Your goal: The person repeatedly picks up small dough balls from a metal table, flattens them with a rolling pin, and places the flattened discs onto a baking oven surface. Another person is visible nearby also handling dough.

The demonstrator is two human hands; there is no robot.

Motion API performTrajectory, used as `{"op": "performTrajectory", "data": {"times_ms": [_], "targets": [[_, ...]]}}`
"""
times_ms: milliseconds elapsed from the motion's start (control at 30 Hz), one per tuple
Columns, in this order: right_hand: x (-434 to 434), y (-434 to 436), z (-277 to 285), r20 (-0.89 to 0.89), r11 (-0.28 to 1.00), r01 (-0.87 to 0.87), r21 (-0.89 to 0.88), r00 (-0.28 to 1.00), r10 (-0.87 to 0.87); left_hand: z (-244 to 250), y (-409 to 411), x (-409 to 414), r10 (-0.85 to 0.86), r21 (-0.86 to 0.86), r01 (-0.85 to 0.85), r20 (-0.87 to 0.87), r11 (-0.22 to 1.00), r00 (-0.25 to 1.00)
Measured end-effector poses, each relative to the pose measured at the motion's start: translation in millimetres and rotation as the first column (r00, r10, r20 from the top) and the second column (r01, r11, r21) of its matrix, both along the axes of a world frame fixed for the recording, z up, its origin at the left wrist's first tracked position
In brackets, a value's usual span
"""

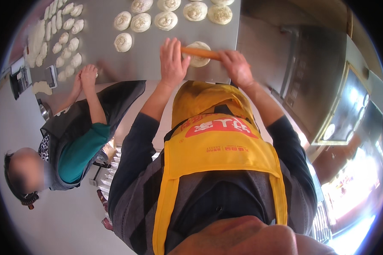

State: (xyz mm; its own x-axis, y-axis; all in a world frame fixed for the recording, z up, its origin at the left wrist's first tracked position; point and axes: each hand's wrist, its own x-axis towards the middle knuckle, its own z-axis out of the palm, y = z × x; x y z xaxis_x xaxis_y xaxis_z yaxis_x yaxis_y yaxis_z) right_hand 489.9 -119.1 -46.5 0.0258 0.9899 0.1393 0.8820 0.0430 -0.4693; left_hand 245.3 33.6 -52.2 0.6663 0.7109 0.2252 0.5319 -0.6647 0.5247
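Note:
An orange-brown wooden rolling pin point(201, 53) lies across a flattened round of dough point(198, 60) near the front edge of the metal table point(146, 63). My left hand point(174, 63) rests over the pin's left end, fingers stretched forward and thumb towards the dough. The pin's right part is under my right hand point(237, 68), its fingers curled over it and the tip showing past the palm. Beyond my hands sit several coiled dough rounds with browned spirals point(166, 21), one of them point(123, 42) apart to the left.
At the left, a co-worker's hands point(86, 75) are together at the table edge, beside several small dough rolls point(73, 44), dough strips point(53, 25) and a small grey-framed device point(51, 76). A metal oven-like appliance point(309, 79) with flat rounds on its dark plate stands at the right.

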Motion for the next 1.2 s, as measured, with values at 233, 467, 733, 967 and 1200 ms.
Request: {"op": "performTrajectory", "data": {"times_ms": [233, 467, 733, 967, 1200], "targets": [[-3.9, 99.6, -21.3, 0.079, 0.915, 0.137, -0.38, 0.99, -0.116, -28.5, 34.5, 21.9, 0.129, 0.086, -0.114, -0.195, 0.99, 0.972], [-31.2, 19.5, -31.0, 0.104, 0.995, -0.029, -0.094, 0.994, 0.039, -38.3, -31.4, -25.4, 0.06, 0.033, -0.056, -0.146, 0.998, 0.987], [-38.1, 34.9, -17.5, 0.209, 0.991, 0.128, -0.048, 0.971, -0.115, -21.6, -35.0, -22.8, 0.048, -0.064, -0.056, -0.119, 0.996, 0.992], [-32.8, -30.8, 14.8, -0.027, 0.998, -0.04, -0.054, 0.999, 0.039, -5.2, -18.6, -1.5, 0.079, -0.241, -0.109, -0.129, 0.964, 0.989], [20.8, -77.9, 51.7, -0.055, 0.995, 0.089, -0.055, 0.994, -0.092, -1.5, 16.3, 37.8, 0.142, -0.893, -0.142, -0.089, 0.426, 0.986]]}}
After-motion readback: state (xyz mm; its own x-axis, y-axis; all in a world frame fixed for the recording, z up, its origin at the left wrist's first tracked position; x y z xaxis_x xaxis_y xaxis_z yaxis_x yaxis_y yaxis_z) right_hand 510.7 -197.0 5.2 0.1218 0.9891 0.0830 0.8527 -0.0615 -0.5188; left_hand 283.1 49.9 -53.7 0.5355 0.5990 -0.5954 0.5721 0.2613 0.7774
